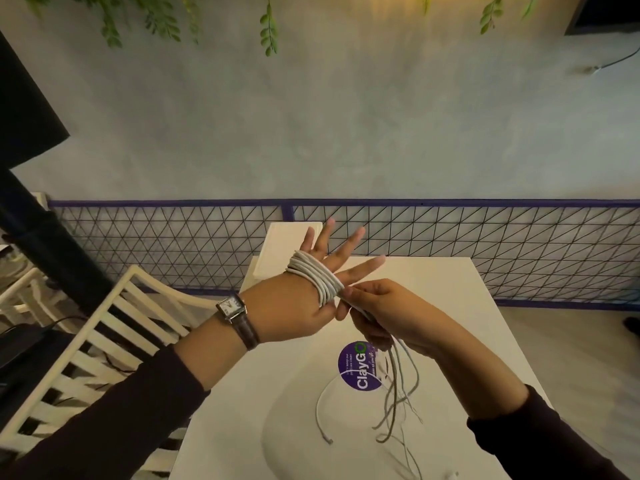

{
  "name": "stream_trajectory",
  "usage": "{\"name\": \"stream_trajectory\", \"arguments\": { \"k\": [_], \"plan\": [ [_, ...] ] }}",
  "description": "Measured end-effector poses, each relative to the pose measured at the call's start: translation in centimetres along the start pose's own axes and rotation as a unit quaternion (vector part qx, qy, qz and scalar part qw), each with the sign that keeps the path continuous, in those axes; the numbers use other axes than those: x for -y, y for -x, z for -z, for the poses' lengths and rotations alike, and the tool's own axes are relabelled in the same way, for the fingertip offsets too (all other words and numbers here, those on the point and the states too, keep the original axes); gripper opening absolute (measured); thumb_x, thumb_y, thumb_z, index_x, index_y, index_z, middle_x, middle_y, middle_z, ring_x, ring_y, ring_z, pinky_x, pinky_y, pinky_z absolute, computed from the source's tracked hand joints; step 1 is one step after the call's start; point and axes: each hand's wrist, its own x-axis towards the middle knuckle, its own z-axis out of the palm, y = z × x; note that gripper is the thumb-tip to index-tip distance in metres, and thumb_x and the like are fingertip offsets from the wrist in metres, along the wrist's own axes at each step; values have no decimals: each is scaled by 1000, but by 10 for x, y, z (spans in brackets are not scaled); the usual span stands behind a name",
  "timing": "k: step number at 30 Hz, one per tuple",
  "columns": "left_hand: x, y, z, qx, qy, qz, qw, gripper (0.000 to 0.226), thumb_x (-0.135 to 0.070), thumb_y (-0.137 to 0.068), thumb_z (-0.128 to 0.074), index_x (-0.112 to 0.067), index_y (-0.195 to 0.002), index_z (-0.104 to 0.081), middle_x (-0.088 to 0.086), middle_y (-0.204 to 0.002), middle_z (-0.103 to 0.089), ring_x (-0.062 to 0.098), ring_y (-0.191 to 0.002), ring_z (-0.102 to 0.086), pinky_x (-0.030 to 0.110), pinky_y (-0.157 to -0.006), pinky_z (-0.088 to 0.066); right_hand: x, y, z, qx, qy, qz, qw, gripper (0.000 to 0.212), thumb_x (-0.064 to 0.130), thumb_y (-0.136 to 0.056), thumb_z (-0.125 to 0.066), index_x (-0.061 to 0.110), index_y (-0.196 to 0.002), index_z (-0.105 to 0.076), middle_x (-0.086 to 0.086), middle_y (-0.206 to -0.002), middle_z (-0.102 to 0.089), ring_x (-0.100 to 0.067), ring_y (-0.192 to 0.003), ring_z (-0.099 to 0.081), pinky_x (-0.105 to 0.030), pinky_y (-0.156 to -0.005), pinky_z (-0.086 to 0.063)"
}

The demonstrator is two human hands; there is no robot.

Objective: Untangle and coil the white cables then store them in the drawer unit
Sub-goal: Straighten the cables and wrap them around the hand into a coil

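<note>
I see the left hand raised over the bench, back toward me, its four fingers straight and fanned apart, gripping nothing by curl. The white cables are wound around it in a tight band of many turns that crosses the knuckles at the base of the fingers. The right hand is just beside that band, its fingers curled and pinching the run of cable where it leaves the coil. Below the right hand the loose strands hang in a slack bunch, and their ends trail onto the bench near its front edge. One more white cable lies apart from them on the bench in an open arc, its plug end toward me. A round purple sticker on the bench sits under the right hand, partly crossed by the hanging strands. A white box stands at the far edge of the bench, behind the left hand; I cannot tell whether it has drawers. A wristwatch with a dark strap is on the left wrist. A white slatted chair stands to the left, and a blue mesh railing runs behind the bench.
</note>
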Motion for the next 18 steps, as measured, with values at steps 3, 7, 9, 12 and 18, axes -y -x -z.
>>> {"name": "stream_trajectory", "arguments": {
  "k": [3, 7, 9, 12, 18],
  "plan": [
    [-1, 0, -11, 11, -48, 22, 999, 68, -32, -97, -29, -47, -130, 28, -13, -141, 38, 29, -131, 40, 34, -93, 42, 1, 4, -2, -12, 77, -22, 997, 38, 30, -100, -38, 10, -76, -60, 0, -43, -42, -16, -39, -38, -24, -44, -39],
    [-9, -15, -21, 136, -58, 95, 984, 56, -47, -97, -17, -34, -147, 5, -4, -158, 6, 33, -142, 19, 47, -101, 34, -2, 8, 1, -12, 150, -41, 988, 32, 33, -97, -44, 12, -85, -64, 2, -53, -53, -7, -37, -39, -17, -41, -35],
    [-18, -17, -19, 214, 11, 162, 963, 50, -40, -100, -25, -19, -146, -23, 11, -154, -23, 29, -145, -4, 47, -111, 17, -5, 8, 4, -16, 257, -35, 966, 27, 35, -94, -51, 13, -88, -65, 2, -60, -58, -5, -42, -44, -16, -44, -37],
    [-15, -2, -28, 223, 346, 170, 895, 42, -41, -99, -35, -14, -116, -61, 9, -107, -69, 18, -96, -58, 31, -100, -38, -9, 5, 12, -34, 407, 2, 913, 20, 32, -88, -60, 14, -91, -68, -3, -79, -68, -13, -64, -59, -28, -60, -52],
    [2, 14, -35, 372, 687, 72, 620, 40, -47, -84, -56, -9, -90, -70, 7, -81, -74, 16, -84, -70, 33, -91, -47, -11, -3, 33, 47, 241, 134, 960, 21, 17, -78, -72, 16, -99, -72, -2, -89, -72, -12, -78, -66, -20, -73, -52]
  ]
}}
